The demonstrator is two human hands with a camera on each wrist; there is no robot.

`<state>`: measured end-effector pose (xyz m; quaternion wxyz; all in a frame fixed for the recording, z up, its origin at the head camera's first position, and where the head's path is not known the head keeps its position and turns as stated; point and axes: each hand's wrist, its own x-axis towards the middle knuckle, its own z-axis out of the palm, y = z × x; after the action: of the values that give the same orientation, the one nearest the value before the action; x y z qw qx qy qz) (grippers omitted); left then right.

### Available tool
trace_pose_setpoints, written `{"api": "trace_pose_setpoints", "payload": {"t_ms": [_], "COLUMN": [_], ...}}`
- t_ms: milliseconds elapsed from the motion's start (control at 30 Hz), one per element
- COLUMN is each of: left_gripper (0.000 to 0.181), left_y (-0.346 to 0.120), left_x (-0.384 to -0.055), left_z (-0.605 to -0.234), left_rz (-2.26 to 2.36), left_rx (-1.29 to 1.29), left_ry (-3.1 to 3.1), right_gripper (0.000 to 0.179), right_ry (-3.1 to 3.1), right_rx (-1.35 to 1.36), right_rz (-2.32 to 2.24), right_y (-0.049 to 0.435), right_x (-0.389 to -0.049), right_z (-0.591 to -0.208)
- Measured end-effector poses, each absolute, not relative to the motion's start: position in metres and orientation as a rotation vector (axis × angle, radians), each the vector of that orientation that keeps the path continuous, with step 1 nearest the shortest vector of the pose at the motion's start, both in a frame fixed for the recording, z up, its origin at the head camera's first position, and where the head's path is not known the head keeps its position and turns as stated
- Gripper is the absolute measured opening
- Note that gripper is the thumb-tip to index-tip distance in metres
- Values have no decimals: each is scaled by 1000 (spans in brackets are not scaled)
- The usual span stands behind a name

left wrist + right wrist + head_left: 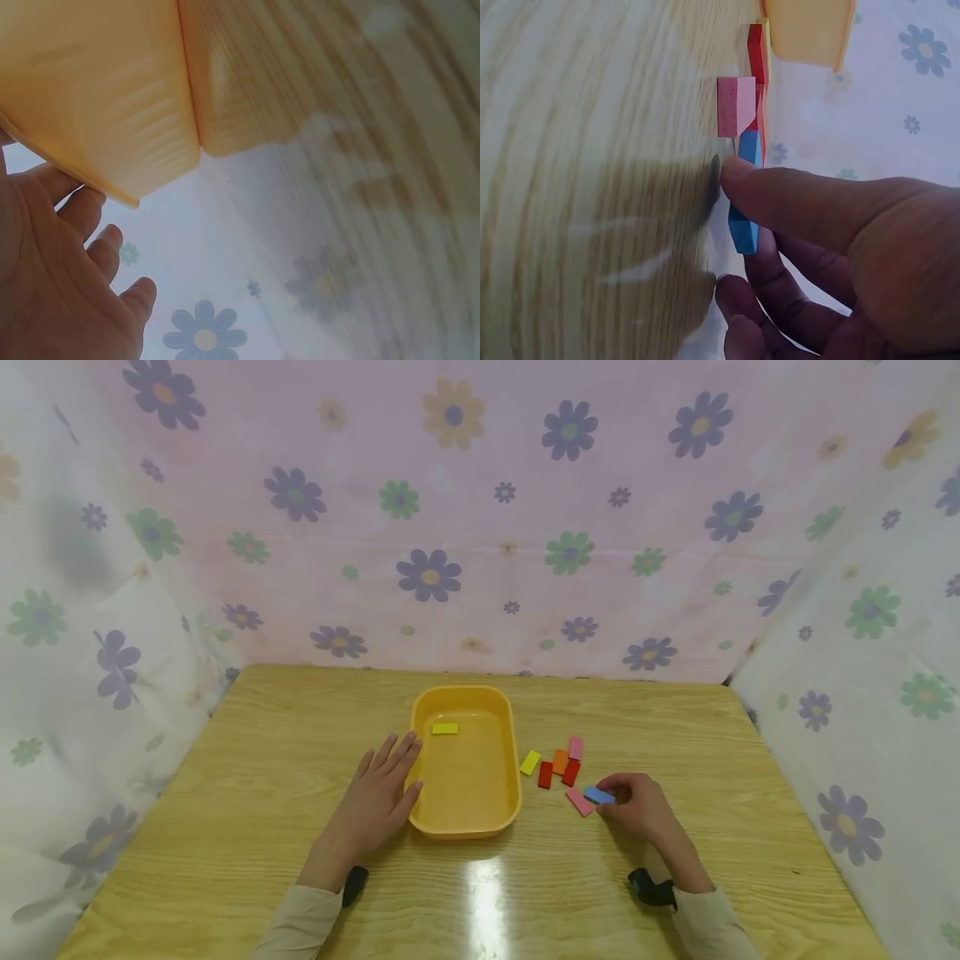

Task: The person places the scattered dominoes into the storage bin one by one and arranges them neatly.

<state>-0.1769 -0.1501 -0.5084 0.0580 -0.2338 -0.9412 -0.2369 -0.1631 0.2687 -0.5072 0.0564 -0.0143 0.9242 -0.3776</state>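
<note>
Between the thumb and fingers of my right hand (637,808) a blue block (597,795) is pinched, low over the wooden table; the right wrist view shows the thumb (780,196) across its side. A pink block (579,802) lies just beside it. My left hand (373,806) rests with extended fingers on the left rim of a yellow-orange plastic tray (463,835). In the left wrist view its fingers (84,210) touch the tray's edge. Inside the tray, toward the back, lies one yellow block (445,728).
Right of the tray lie a yellow block (530,762), a red block (545,775), an orange block (560,762), another red block (572,773) and a second pink block (575,747). Flower-printed curtains (480,527) enclose the wooden table (300,718) behind and at both sides.
</note>
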Motion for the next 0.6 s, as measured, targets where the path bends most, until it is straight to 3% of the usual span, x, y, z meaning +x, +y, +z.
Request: {"api": "trace_pose_setpoints", "payload": {"t_ms": [600], "left_gripper": [60], "left_y": [-149], "left_x": [-177], "left_z": [-509], "left_rz": [-714], "left_rx": [-701], "left_ry": [-2865], "right_gripper": [26], "right_ry": [2831], "right_rx": [-48], "right_rz": [-1445], "right_y": [262], "right_x": [-153], "right_z": [-503]}}
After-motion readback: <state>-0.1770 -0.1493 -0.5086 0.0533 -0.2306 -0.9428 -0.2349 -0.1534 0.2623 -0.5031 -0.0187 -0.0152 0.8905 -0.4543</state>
